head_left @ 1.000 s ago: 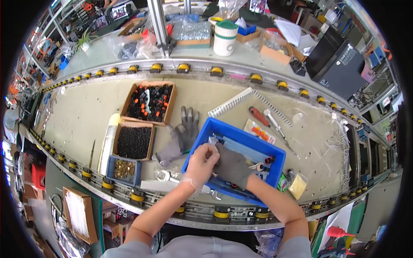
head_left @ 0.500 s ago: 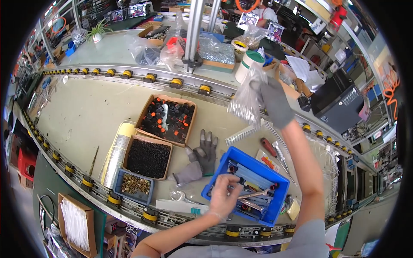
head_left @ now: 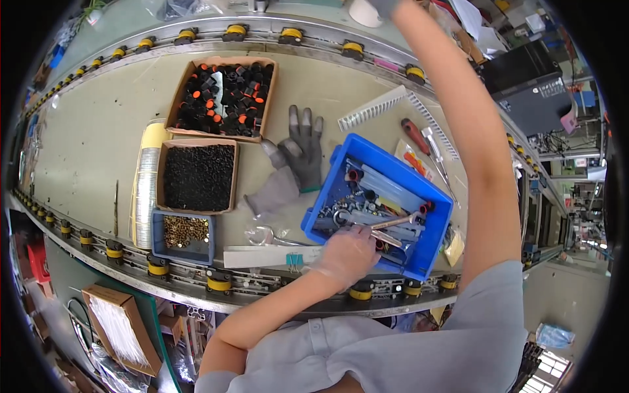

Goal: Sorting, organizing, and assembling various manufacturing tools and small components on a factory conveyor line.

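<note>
My left hand point(head_left: 348, 254), in a thin clear glove, lies over the near rim of a blue plastic bin point(head_left: 429, 252), its fingers curled in over the wall. Inside the bin are a wrench point(head_left: 396, 223), clear tubes point(head_left: 386, 180) and small metal hardware. My right arm stretches far forward. Only a sliver of its grey-gloved right hand point(head_left: 385, 5) shows at the upper edge; its fingers are out of sight. An empty grey work glove point(head_left: 303, 147) rests left of the bin. Right of it lie a screwdriver point(head_left: 415, 136) and white slotted strips point(head_left: 373, 108).
To the left stand a carton of black and orange caps point(head_left: 226, 98), a carton of small black parts point(head_left: 198, 175) and a grey tray of brass pieces point(head_left: 183, 232). Roller rails point(head_left: 219, 280) border the worktable. A dark box-shaped unit point(head_left: 531, 92) stands at the far right.
The view has tilted down toward me. My right hand, earlier holding a clear bag of metal pins, has reached forward nearly out of view. My left hand has lowered onto the bin's near rim.
</note>
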### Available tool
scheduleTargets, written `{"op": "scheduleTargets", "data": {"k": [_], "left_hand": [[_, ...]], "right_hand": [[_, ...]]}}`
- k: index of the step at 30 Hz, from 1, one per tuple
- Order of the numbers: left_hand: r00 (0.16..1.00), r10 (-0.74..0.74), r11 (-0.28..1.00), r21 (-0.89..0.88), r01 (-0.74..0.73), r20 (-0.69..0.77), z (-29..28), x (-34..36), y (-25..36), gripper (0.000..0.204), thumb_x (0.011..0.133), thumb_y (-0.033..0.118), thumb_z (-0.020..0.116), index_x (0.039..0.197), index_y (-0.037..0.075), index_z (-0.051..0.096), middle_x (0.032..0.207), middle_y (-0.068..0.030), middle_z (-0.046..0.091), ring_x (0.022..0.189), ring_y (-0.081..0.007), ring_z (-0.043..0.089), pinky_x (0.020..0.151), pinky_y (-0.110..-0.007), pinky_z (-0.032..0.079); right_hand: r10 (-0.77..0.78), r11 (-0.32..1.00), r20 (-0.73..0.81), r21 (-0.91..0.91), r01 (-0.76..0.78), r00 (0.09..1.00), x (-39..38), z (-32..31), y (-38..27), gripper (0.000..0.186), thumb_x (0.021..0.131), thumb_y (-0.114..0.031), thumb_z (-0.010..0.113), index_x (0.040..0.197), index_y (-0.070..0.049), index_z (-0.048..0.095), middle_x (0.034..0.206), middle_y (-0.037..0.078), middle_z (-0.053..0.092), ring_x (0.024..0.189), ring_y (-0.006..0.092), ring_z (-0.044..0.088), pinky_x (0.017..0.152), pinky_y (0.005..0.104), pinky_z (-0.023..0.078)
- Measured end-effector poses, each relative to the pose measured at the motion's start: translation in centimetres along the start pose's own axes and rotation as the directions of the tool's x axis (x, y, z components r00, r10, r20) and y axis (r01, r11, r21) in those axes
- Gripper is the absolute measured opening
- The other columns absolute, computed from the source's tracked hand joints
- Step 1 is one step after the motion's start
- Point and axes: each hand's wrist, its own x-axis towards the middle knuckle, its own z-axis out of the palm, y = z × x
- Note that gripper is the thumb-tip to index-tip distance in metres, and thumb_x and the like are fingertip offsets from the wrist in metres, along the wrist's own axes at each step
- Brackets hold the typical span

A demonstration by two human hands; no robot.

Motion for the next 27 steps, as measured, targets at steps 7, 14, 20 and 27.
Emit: {"op": "scheduleTargets", "data": {"k": [7,14,20,27], "left_hand": [[0.997,-0.072,0.995,0.069,0.069,0.04,0.8,-0.2,0.5,0.031,0.081,0.033,0.062,0.081,0.003,0.066,0.094,-0.012,0.063,0.099,-0.0248,0.059,0.077,-0.035,0.052],[0.929,-0.262,0.95,0.102,0.297,-0.26,-0.6,0.6,-0.2,0.024,0.072,0.019,0.072,0.092,0.009,0.063,0.095,-0.0111,0.059,0.092,-0.0304,0.06,0.077,-0.041,0.05],[0.854,-0.118,0.954,0.181,0.24,-0.507,-1.0,3.6,-2.0,0.014,0.077,0.01,0.063,0.091,0.007,0.06,0.095,-0.0108,0.059,0.078,-0.0281,0.065,0.068,-0.039,0.053],[0.957,-0.143,0.861,0.445,0.246,-0.252,0.3,8.4,-4.3,0.016,0.082,0.006,0.053,0.096,0.008,0.06,0.098,-0.015,0.058,0.082,-0.0295,0.066,0.065,-0.041,0.055]], "right_hand": [[0.098,0.993,0.264,0.045,-0.114,0.96,-26.4,-10.5,-1.2,0.021,0.087,-0.02,0.059,0.096,-0.002,0.064,0.08,0.011,0.063,0.07,0.0187,0.061,0.066,0.0289,0.048],[0.435,0.848,0.595,-0.522,-0.087,0.675,-38.7,-12.6,1.6,0.044,0.082,-0.021,0.063,0.122,-0.006,0.052,0.114,0.015,0.057,0.098,0.03,0.059,0.082,0.0408,0.049],[0.554,0.805,0.622,-0.57,-0.166,0.553,-38.0,-11.3,1.9,0.05,0.081,-0.024,0.064,0.126,-0.007,0.05,0.113,0.015,0.055,0.102,0.0327,0.057,0.085,0.0425,0.047],[0.398,0.909,0.403,-0.296,-0.294,0.824,-36.9,-16.4,2.6,0.03,0.084,-0.018,0.061,0.113,-0.012,0.061,0.109,0.01,0.061,0.091,0.0281,0.063,0.08,0.0372,0.05]]}}
